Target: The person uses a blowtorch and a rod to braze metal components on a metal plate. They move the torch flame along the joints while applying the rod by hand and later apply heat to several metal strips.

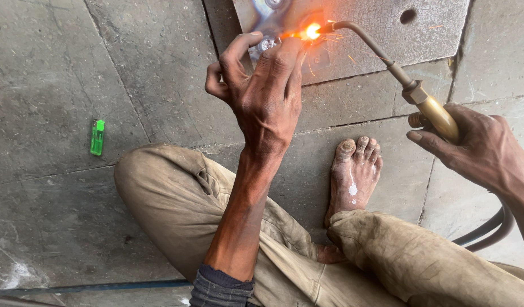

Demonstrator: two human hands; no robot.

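Note:
My right hand (478,149) grips the brass handle of a gas torch (429,108). Its thin curved neck reaches up left to a bright orange flame (313,30). My left hand (265,79) pinches a small shiny metal piece (266,44) right at the flame, with a few sparks flying. Both sit above a grey metal plate (381,28) lying on the floor at the top of the view. The part of the small piece under my fingers is hidden.
I squat on a concrete slab floor (63,85), knees in tan trousers (177,199), bare foot (356,170) forward. A green lighter (96,137) lies to the left. Dark hoses (489,230) run from the torch at right, and a blue hose (103,286) crosses the bottom left.

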